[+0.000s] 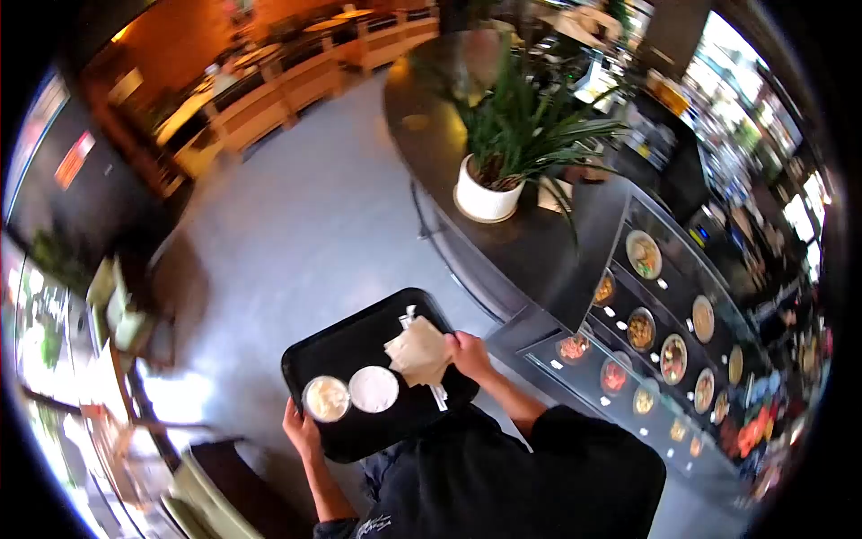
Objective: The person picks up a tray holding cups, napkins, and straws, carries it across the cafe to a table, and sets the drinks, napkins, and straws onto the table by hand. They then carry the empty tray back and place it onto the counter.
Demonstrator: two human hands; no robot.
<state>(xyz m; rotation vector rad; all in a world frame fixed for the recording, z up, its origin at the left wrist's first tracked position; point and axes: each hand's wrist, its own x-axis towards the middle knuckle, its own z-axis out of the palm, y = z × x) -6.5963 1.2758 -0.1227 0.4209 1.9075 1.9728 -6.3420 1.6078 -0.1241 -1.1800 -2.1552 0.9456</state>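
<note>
A black tray [359,337] is held level in front of my body. My left hand [303,433] is closed on its left edge, right beside a clear cup [326,399] with a pale, creamy top. Next to that cup stands another round cup [374,390] with a white top. My right hand [470,355] grips the tray's right edge, its thumb by a stack of brown paper napkins [419,351]. White paper-wrapped sticks, perhaps straws [439,396], poke out from under the napkins. The fingers beneath the tray are hidden.
A dark curved counter [548,260] runs along the right, bearing a plant in a white pot [488,190]. Beside it, a glass display case [620,323] shows several plates of food. Green-cushioned chairs [135,314] stand at the left, and wooden booths [260,108] line the back beyond the grey floor [287,207].
</note>
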